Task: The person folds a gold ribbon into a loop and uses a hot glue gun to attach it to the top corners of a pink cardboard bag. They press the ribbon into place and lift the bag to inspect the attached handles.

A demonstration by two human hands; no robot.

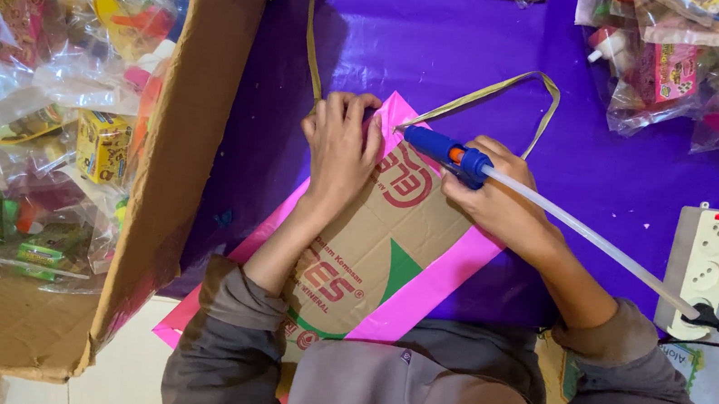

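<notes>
The right hand (505,206) is wrapped closed around the handle of a blue hot-glue gun (443,151) with an orange trigger, fingers curled tight on the grip. The gun lies nearly flat, its nozzle pointing toward the left hand and ending just at the top corner of a brown printed cardboard panel (377,245). A long translucent white glue stick (584,237) juts from the back of the gun, running out over the right forearm toward a white power strip (701,262) at the edge of the work surface.

The left hand (341,147) lies palm down, fingers together and extended, pressing flat on the upper corner of the cardboard panel where a bright pink glossy paper sheet (451,273) is folded over its edge. The fingertips sit right beside the gun's nozzle. The pink sheet shows along both long sides of the panel, which lies diagonally on a purple shiny plastic sheet (490,35) directly in front of the person.

An olive-gold flat ribbon (520,83) loops over the purple sheet beyond both hands. A large open brown cardboard box (179,143) holding clear bags of small packaged toys (36,80) stands on the left; more such bags (679,58) lie at the upper right.
</notes>
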